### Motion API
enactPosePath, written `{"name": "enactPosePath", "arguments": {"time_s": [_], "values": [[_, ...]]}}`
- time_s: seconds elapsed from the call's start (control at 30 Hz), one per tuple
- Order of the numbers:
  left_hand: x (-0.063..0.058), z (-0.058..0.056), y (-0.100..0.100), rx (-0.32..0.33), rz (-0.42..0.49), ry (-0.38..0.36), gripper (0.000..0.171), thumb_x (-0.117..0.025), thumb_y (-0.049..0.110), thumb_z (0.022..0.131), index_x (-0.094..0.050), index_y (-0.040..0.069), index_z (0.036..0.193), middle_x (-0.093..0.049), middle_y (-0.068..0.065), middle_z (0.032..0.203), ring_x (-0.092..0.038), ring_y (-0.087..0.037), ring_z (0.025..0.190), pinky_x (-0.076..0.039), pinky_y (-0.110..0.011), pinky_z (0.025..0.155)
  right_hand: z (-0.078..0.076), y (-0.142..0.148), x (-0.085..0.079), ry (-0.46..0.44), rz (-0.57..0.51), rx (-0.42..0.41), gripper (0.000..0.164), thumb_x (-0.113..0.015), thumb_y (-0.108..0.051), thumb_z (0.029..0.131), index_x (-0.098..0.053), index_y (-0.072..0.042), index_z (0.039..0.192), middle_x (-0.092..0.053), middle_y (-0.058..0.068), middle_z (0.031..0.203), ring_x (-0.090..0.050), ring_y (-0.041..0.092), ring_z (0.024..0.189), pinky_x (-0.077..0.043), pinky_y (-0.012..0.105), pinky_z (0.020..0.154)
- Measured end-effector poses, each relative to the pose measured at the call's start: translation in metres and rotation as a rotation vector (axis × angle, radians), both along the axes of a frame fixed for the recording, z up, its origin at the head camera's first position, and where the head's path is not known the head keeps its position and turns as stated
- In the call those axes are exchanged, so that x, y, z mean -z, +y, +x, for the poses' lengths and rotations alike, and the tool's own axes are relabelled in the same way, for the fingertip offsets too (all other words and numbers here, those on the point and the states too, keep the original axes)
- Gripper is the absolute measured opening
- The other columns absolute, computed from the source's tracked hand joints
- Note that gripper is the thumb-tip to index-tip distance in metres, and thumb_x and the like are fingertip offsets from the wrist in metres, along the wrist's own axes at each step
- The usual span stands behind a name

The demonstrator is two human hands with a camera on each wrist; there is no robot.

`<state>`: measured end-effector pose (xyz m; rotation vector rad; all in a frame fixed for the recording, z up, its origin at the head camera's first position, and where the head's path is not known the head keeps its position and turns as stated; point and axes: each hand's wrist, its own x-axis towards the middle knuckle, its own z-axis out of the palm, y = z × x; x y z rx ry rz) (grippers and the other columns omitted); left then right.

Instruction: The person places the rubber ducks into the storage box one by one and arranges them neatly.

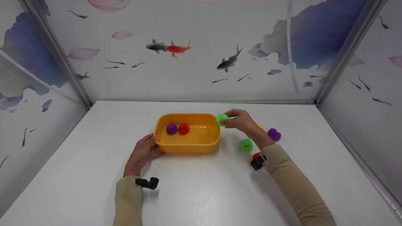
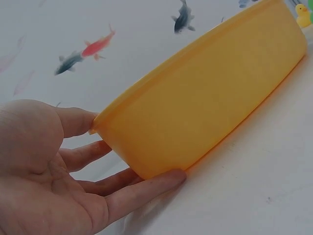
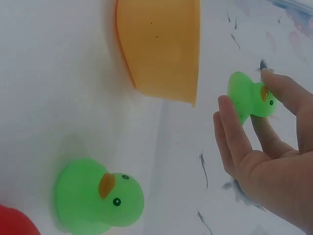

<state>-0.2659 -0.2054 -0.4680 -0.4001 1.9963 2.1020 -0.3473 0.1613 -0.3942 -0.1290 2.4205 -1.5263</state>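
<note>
My right hand (image 1: 240,121) pinches a small green rubber duck (image 3: 242,96) between thumb and fingers, raised by the right rim of a yellow plastic basin (image 1: 188,149). My left hand (image 2: 58,171) touches the basin's left end with spread fingers; its thumb is at the rim and one fingertip at the lower edge. Inside the basin, toward the left, sit a purple toy (image 1: 171,128) and a red toy (image 1: 183,128) side by side. Another green rubber duck (image 3: 100,196) stands on the table below my right hand.
Right of the basin, a purple toy (image 1: 274,134) lies beyond my right forearm. A red toy (image 1: 256,156) is partly hidden by the wrist camera (image 1: 258,162). A yellow duck (image 2: 303,15) stands behind the basin. Printed panels (image 1: 194,81) enclose the white table (image 1: 194,185).
</note>
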Motion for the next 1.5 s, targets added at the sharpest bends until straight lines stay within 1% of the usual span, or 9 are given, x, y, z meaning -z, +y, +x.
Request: {"name": "enactPosePath", "arguments": {"time_s": [0.27, 0.37, 0.53, 0.77, 0.9, 1.03, 1.23, 1.43, 1.5], "values": [[0.0, 0.0, 0.0, -0.016, -0.03, -0.004, 0.055, -0.043, 0.038, 0.107, -0.031, 0.019, 0.158, -0.045, -0.012, 0.154, -0.051, -0.03, 0.136, -0.055, -0.039, 0.103, -0.017, -0.026, 0.004, -0.062, -0.141, -0.009, 0.047, -0.076, -0.023, 0.09, -0.059, -0.006, 0.13, -0.06, 0.012, 0.133, -0.064, 0.025, 0.118, -0.057, 0.033, 0.101], [-0.001, -0.001, 0.001, -0.019, -0.022, -0.003, 0.054, -0.043, 0.037, 0.108, -0.033, 0.018, 0.157, -0.046, -0.013, 0.153, -0.052, -0.031, 0.136, -0.055, -0.039, 0.102, -0.022, -0.035, 0.004, -0.082, -0.148, -0.018, 0.05, -0.075, -0.025, 0.091, -0.057, -0.005, 0.133, -0.06, 0.012, 0.135, -0.064, 0.024, 0.119, -0.056, 0.032, 0.102], [-0.001, -0.003, 0.002, -0.024, -0.031, -0.015, 0.053, -0.043, 0.037, 0.107, -0.033, 0.019, 0.157, -0.047, -0.012, 0.152, -0.053, -0.03, 0.134, -0.055, -0.039, 0.102, -0.028, -0.047, 0.0, -0.116, -0.145, 0.007, 0.054, -0.073, -0.028, 0.092, -0.053, -0.005, 0.138, -0.06, 0.012, 0.134, -0.061, 0.023, 0.118, -0.053, 0.033, 0.106], [-0.001, -0.002, 0.003, -0.016, -0.045, -0.022, 0.055, -0.043, 0.039, 0.107, -0.032, 0.019, 0.157, -0.049, -0.013, 0.15, -0.054, -0.03, 0.132, -0.056, -0.038, 0.102, -0.031, -0.066, -0.003, -0.128, -0.188, 0.064, 0.051, -0.071, -0.02, 0.093, -0.054, -0.002, 0.137, -0.059, 0.015, 0.132, -0.061, 0.021, 0.111, -0.055, 0.031, 0.103], [0.0, -0.003, 0.002, -0.015, -0.038, -0.02, 0.055, -0.043, 0.039, 0.107, -0.032, 0.02, 0.157, -0.048, -0.013, 0.151, -0.053, -0.03, 0.133, -0.056, -0.038, 0.101, -0.031, -0.079, -0.002, -0.119, -0.213, 0.113, 0.051, -0.073, -0.023, 0.092, -0.054, -0.003, 0.136, -0.06, 0.014, 0.13, -0.062, 0.023, 0.114, -0.055, 0.031, 0.103], [0.0, -0.002, 0.001, -0.019, -0.036, -0.02, 0.055, -0.042, 0.038, 0.107, -0.031, 0.02, 0.158, -0.046, -0.012, 0.153, -0.052, -0.03, 0.135, -0.056, -0.038, 0.101, -0.029, -0.092, 0.003, -0.127, -0.218, 0.116, 0.052, -0.075, -0.024, 0.091, -0.056, -0.005, 0.135, -0.061, 0.014, 0.129, -0.062, 0.026, 0.117, -0.055, 0.032, 0.104], [0.001, -0.001, 0.0, -0.03, -0.014, -0.016, 0.053, -0.043, 0.035, 0.108, -0.032, 0.018, 0.157, -0.045, -0.013, 0.153, -0.051, -0.031, 0.136, -0.056, -0.04, 0.101, -0.026, -0.105, 0.013, -0.179, -0.189, 0.134, 0.05, -0.075, -0.025, 0.091, -0.057, -0.005, 0.132, -0.062, 0.013, 0.129, -0.061, 0.026, 0.117, -0.054, 0.032, 0.104], [0.001, -0.003, 0.001, -0.042, -0.037, -0.023, 0.054, -0.044, 0.036, 0.107, -0.032, 0.018, 0.157, -0.047, -0.012, 0.152, -0.053, -0.03, 0.134, -0.056, -0.039, 0.101, -0.025, -0.114, 0.023, -0.213, -0.136, 0.174, 0.048, -0.076, -0.022, 0.09, -0.058, -0.004, 0.131, -0.061, 0.013, 0.13, -0.06, 0.028, 0.119, -0.05, 0.035, 0.11], [0.001, -0.004, 0.001, -0.038, -0.048, -0.022, 0.055, -0.044, 0.037, 0.107, -0.031, 0.019, 0.157, -0.047, -0.012, 0.152, -0.053, -0.03, 0.134, -0.056, -0.038, 0.101, -0.026, -0.117, 0.028, -0.22, -0.151, 0.189, 0.048, -0.077, -0.019, 0.089, -0.058, -0.003, 0.13, -0.06, 0.014, 0.131, -0.061, 0.028, 0.118, -0.051, 0.036, 0.109]]}}
